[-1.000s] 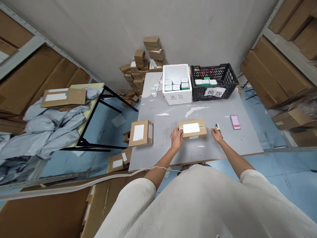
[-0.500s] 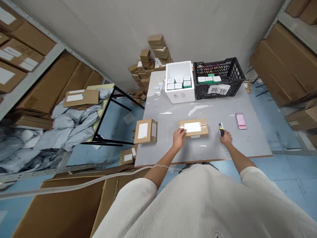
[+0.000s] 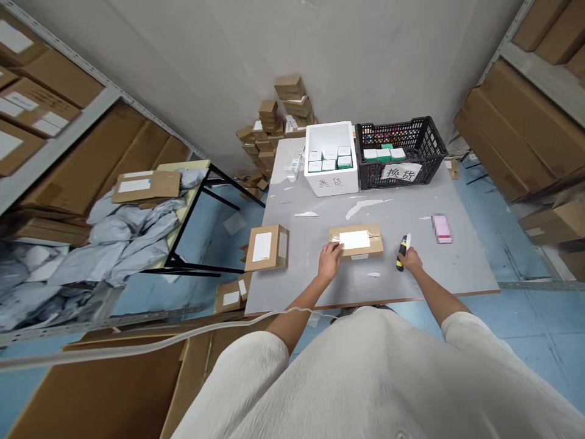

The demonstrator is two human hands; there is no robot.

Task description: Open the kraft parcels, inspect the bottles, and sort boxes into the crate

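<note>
A small taped cardboard box [image 3: 375, 239] with a white label lies on the grey table. My left hand [image 3: 329, 261] grips its near left corner, the fingers bent over the edge. To the right of the box, my right hand [image 3: 412, 261] has its fingers closed on a black and yellow utility knife [image 3: 402, 249]. The knife is just over or on the tabletop, its pale tip pointing away from me; which of the two I cannot tell. Part of the handle is covered by the fingers.
Another labelled box [image 3: 269, 249] stands at the table's left edge. Behind are a white foam bin [image 3: 331, 185] and a black crate [image 3: 402, 173], both holding small white-green boxes. A pink phone-like item [image 3: 442, 228] lies at right. Grey parcels [image 3: 119, 244] fill the left side table.
The knife has turned within my right hand, and more of its handle shows. My left hand stays on the box. The whole view has shifted slightly.
</note>
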